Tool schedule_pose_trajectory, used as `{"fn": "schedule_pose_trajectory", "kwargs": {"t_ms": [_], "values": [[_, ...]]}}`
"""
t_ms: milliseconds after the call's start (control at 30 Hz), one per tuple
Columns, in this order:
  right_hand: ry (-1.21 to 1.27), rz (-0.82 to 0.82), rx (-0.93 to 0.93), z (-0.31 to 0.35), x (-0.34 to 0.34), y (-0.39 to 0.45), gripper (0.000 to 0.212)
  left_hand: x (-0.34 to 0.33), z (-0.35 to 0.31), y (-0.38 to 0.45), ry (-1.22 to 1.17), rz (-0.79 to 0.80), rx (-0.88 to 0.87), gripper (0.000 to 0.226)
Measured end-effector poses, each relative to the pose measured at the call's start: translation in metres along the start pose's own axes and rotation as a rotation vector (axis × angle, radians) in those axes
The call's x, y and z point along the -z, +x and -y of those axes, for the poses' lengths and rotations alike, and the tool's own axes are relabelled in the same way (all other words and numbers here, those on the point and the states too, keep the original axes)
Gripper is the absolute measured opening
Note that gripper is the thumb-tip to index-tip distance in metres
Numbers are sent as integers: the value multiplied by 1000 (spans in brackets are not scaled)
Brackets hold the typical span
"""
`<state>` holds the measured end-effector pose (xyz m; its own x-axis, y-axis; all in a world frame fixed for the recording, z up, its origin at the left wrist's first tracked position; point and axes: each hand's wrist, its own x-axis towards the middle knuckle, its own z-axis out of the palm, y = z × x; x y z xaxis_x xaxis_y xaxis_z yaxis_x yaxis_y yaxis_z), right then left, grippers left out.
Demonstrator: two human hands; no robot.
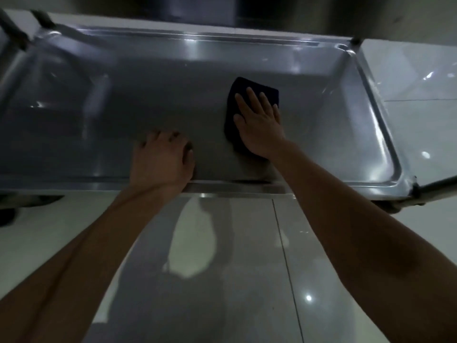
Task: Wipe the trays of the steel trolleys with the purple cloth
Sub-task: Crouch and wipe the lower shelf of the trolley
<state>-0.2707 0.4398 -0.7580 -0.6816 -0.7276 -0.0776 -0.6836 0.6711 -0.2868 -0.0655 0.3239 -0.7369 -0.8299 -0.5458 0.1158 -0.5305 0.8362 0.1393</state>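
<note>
A steel trolley tray (371, 134) with a raised rim fills the upper half of the head view. On its floor, right of the middle, lies the dark purple cloth (249, 87), folded flat. My right hand (259, 122) presses flat on the cloth with straight, spread fingers, covering its nearer half. My left hand (162, 159) rests on the tray's floor just inside the near rim, its fingers bent with the tips on the steel; it holds nothing.
Glossy pale floor tiles (222, 268) lie below the tray's near rim. Dark trolley posts (14, 28) rise at the far left corner, and a frame bar (435, 186) juts out at the near right corner. A dark wall (272, 11) stands behind the trolley.
</note>
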Motion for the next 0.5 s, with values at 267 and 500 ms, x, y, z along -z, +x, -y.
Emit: {"fn": "schedule_pose_trajectory", "kwargs": {"t_ms": [267, 500], "values": [[2, 85, 247, 112, -33, 24, 56, 8, 48, -27, -66, 73, -87, 51], [54, 52, 239, 102, -31, 26, 54, 1, 28, -23, -48, 64, -60, 40]]}}
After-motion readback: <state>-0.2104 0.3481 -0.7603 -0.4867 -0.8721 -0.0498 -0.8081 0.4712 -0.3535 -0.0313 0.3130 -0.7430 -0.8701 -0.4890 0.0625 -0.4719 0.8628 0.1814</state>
